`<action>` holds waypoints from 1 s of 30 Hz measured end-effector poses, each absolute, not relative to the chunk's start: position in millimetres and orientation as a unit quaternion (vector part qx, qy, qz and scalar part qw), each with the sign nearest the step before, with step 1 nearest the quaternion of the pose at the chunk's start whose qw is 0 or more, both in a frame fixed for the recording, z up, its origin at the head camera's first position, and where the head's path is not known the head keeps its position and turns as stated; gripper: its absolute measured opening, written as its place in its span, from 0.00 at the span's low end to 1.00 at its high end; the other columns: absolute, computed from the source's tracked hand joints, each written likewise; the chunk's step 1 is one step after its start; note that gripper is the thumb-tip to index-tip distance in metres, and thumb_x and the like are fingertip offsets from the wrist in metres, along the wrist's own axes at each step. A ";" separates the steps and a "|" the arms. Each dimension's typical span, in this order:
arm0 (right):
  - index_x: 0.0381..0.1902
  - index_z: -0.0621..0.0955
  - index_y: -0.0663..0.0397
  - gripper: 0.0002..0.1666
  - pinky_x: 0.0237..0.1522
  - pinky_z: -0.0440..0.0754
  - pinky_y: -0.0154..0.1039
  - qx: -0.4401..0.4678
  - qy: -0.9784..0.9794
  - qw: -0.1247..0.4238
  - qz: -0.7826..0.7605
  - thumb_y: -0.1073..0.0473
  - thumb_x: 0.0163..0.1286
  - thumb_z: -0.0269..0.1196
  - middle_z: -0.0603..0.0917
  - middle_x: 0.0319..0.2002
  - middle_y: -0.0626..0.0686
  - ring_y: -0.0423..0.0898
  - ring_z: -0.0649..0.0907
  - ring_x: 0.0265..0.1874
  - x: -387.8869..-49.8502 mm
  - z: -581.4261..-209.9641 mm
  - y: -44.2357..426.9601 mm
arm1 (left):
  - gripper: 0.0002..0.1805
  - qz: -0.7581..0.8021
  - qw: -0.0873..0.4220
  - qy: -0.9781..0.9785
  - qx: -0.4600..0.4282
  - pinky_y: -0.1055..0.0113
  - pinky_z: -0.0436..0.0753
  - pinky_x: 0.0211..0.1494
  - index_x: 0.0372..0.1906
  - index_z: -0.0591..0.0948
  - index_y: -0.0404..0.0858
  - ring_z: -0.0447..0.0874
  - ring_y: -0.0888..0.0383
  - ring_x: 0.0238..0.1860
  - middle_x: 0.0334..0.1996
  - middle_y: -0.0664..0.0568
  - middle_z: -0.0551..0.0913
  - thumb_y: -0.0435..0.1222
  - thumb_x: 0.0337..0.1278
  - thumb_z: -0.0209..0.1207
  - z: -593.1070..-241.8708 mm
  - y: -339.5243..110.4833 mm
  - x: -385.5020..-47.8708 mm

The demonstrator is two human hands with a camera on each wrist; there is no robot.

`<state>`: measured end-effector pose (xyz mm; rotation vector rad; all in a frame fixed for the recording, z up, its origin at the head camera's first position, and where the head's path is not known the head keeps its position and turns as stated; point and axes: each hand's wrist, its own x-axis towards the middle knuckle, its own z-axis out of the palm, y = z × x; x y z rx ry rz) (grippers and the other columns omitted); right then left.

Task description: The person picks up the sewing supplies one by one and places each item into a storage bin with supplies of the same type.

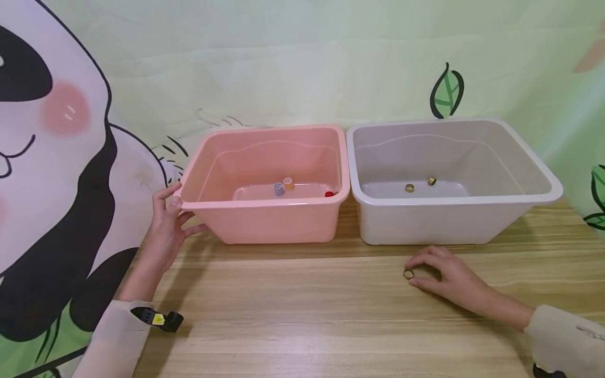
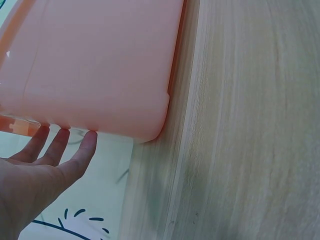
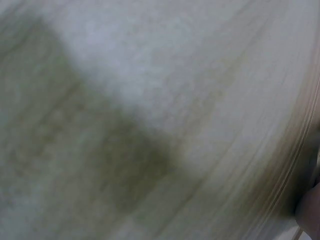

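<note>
At the left end of the pink basin [image 1: 264,223], my left hand [image 1: 166,231] holds the rim, with the thumb by its corner. In the left wrist view, three fingertips of the left hand [image 2: 55,162] touch the basin's outer side. On the right, my right hand [image 1: 449,278] pinches a small gold-coloured ring [image 1: 408,273] between thumb and index finger, low over the wooden table in front of the grey basin [image 1: 425,223]. The right wrist view is blurred and shows only a bit of the hand [image 3: 309,215] at its edge.
The two basins stand side by side on the wooden table [image 1: 283,299]. Inside the pink one lie a grey ring [image 1: 279,189], a yellow ring [image 1: 289,183] and a red piece [image 1: 329,194]. Two gold-coloured rings [image 1: 409,188] lie in the grey basin. A printed cloth [image 1: 293,79] hangs behind.
</note>
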<state>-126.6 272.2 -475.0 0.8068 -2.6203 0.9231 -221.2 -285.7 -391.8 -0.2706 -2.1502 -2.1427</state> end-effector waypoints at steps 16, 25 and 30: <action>0.44 0.86 0.43 0.18 0.57 0.66 0.20 0.277 -0.898 0.138 0.312 0.62 0.56 0.77 0.82 0.45 0.39 0.40 0.79 0.49 -126.3 -475.8 270.8 | 0.23 -0.727 0.052 -0.677 -0.101 0.58 0.88 0.47 0.70 0.56 0.57 0.78 0.53 0.59 0.73 0.48 0.61 0.47 0.79 0.46 -393.7 -285.8 -221.1; 0.43 0.86 0.41 0.17 0.57 0.66 0.19 0.272 -0.899 0.135 0.315 0.60 0.57 0.77 0.83 0.45 0.39 0.41 0.79 0.49 -125.3 -475.0 270.4 | 0.22 -0.731 0.050 -0.672 -0.108 0.58 0.87 0.47 0.70 0.56 0.56 0.78 0.53 0.59 0.73 0.47 0.60 0.47 0.80 0.46 -395.4 -287.1 -221.1; 0.44 0.86 0.38 0.17 0.57 0.66 0.19 0.263 -0.901 0.130 0.318 0.59 0.59 0.76 0.84 0.45 0.38 0.40 0.80 0.49 -124.8 -472.2 272.6 | 0.23 -0.734 0.053 -0.668 -0.108 0.58 0.87 0.47 0.71 0.56 0.55 0.78 0.53 0.58 0.73 0.47 0.60 0.46 0.80 0.45 -395.7 -286.9 -222.1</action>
